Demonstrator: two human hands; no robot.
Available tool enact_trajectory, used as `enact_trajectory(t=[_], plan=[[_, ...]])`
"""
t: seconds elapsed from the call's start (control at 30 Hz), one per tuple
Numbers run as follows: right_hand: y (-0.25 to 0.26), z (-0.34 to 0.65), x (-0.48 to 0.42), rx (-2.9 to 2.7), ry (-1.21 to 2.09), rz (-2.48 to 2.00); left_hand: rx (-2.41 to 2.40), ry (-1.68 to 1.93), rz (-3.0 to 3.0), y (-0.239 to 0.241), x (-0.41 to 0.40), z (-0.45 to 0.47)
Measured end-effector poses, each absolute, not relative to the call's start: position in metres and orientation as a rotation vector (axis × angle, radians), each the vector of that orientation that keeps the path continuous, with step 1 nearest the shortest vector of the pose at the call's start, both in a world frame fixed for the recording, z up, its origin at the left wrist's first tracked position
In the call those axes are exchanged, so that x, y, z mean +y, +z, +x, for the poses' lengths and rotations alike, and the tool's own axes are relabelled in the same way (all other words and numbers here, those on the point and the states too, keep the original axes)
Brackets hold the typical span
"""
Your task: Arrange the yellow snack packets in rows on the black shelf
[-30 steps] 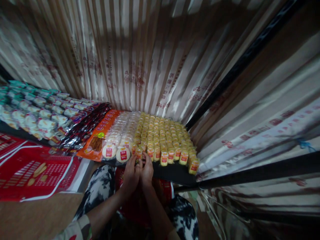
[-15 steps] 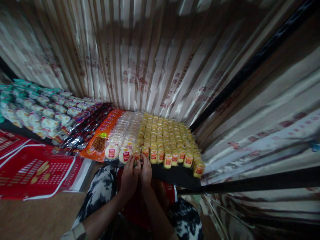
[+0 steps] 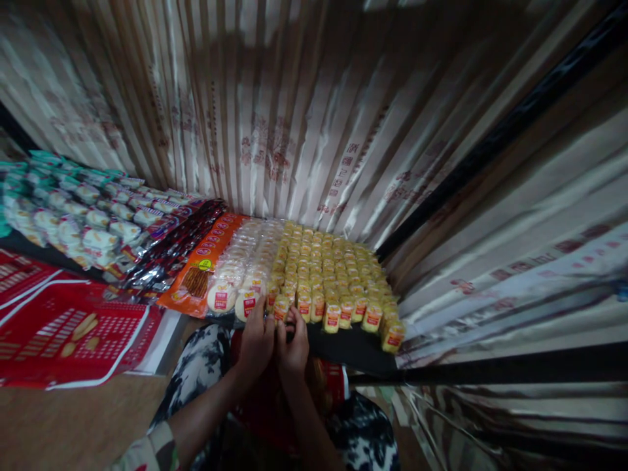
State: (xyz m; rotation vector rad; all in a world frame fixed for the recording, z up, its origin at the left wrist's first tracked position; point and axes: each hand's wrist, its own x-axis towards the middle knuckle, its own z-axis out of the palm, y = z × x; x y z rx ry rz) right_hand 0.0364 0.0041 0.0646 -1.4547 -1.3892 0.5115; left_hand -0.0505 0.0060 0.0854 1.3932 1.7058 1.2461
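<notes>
Rows of small yellow snack packs (image 3: 326,261) with red-and-white labels stand on a black shelf (image 3: 343,347). One yellow snack pack (image 3: 281,307) sits a little forward of its row, between my hands. My right hand (image 3: 293,347) has thumb and fingers closed around its lower right side. My left hand (image 3: 255,340) is beside it, fingers bent and close together at the front of the leftmost yellow row; what they grip is hidden. Just left of that hand lie clear-wrapped round white crackers (image 3: 245,304), stacked in two rows.
An orange snack bag (image 3: 196,275) and many white-and-green bags (image 3: 93,222) continue along the shelf to the left. Red printed bags (image 3: 83,327) hang below. A pale printed curtain (image 3: 275,111) backs the shelf, and a dark post (image 3: 432,203) slants at right.
My right hand has shifted slightly right, apart from the left. The yellow pack between my hands now stands out forward and tilts. The view has moved a little.
</notes>
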Motion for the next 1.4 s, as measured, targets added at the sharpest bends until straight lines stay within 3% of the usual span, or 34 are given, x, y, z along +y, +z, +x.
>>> enact_trajectory(t=[1.4], plan=[[0.053, 0.06, -0.011, -1.424, 0.285, -1.473, 1.681, 1.306, 1.773, 0.073, 0.02, -0.045]])
